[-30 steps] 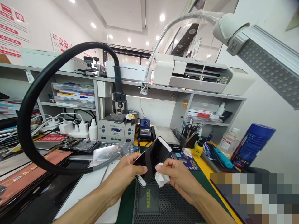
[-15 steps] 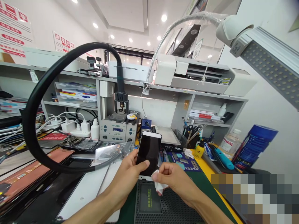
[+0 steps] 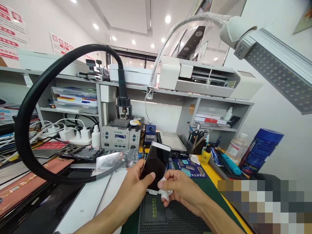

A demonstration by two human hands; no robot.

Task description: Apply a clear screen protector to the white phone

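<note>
A white-framed smartphone [image 3: 158,162] with a dark screen is tilted up in front of me. My left hand [image 3: 136,182] grips it along the left side, thumb lying across the lower screen. Pinched in my right hand [image 3: 179,187] is a crumpled white tissue [image 3: 166,190], beside the phone's lower right corner. Whether the tissue touches the phone I cannot tell. Beneath both hands lies a black perforated mat [image 3: 180,217] with a smooth panel in it.
The black hose of a hot air station [image 3: 120,138] loops at the left. White panels [image 3: 80,204] lie left of my arm. A yellow bottle [image 3: 205,156], a clear bottle [image 3: 236,145] and a tool holder [image 3: 198,143] stand at right. An LED lamp [image 3: 280,71] hangs above.
The phone has tilted further to the right and sits slightly lower. My right hand keeps the tissue near its lower corner. The whole view has shifted slightly.
</note>
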